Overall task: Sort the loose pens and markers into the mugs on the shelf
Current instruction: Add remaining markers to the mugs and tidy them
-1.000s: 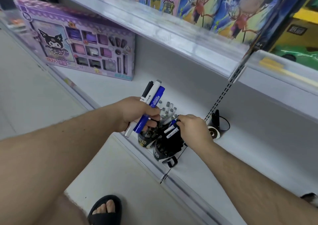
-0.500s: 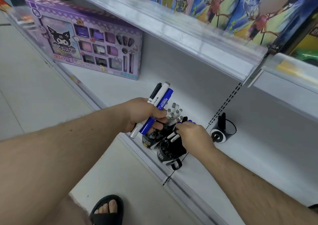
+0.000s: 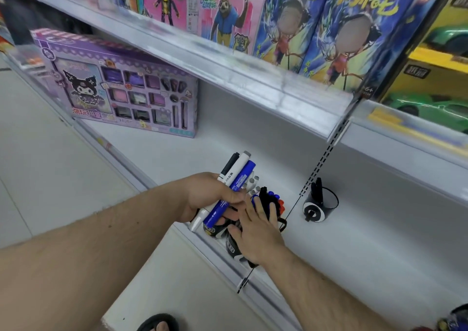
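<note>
My left hand [image 3: 207, 196] grips a bundle of three markers [image 3: 234, 176]: one blue, one white with a grey cap, one white with a black cap, their caps pointing up and away. Below it a black mug [image 3: 211, 229] holds grey-capped pens [image 3: 253, 182]. My right hand [image 3: 255, 232] lies with straight, spread fingers over a second black mug [image 3: 231, 248], touching the blue, black and red pen tops [image 3: 272, 196] standing in it. Both mugs stand near the front edge of the white shelf [image 3: 342, 249]. A third black-and-white mug [image 3: 315, 207] with a dark pen stands further right.
A purple toy box [image 3: 121, 90] stands at the shelf's left end. An upper shelf [image 3: 228, 62] carries colourful toy boxes. A slotted upright rail [image 3: 321, 158] runs down the back wall. A sandalled foot [image 3: 158, 324] is on the floor tiles below.
My right hand has let go of the pens it was pinching and now has its fingers spread flat over the pen tops. The left hand keeps its bundle in the same place.
</note>
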`<control>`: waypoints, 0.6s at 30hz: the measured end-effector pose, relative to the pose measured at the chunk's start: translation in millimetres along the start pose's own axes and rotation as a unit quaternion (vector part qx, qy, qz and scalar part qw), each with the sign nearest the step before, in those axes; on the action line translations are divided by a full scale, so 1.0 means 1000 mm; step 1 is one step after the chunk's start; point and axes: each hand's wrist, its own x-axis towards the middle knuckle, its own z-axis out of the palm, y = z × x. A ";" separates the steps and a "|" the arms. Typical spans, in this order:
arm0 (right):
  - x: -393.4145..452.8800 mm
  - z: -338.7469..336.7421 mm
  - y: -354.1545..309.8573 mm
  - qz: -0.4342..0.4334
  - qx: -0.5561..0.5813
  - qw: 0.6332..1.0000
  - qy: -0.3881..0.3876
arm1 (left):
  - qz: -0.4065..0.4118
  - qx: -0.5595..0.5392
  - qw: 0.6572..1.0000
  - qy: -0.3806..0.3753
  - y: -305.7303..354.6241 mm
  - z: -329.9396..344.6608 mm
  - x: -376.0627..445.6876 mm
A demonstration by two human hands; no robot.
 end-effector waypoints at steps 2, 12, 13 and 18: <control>0.001 0.000 0.005 -0.022 -0.006 1.000 -0.020 | 0.003 -0.001 1.000 -0.003 0.001 0.003 -0.001; 0.011 -0.001 -0.005 -0.031 0.059 0.997 -0.032 | 0.012 -0.040 0.999 -0.025 0.003 0.011 -0.005; 0.009 -0.004 -0.009 -0.055 0.063 0.996 -0.035 | 0.010 -0.050 0.998 -0.026 0.003 0.012 -0.005; 0.011 -0.002 -0.008 -0.052 0.087 0.995 -0.025 | 0.011 -0.062 0.997 -0.037 0.003 0.012 -0.006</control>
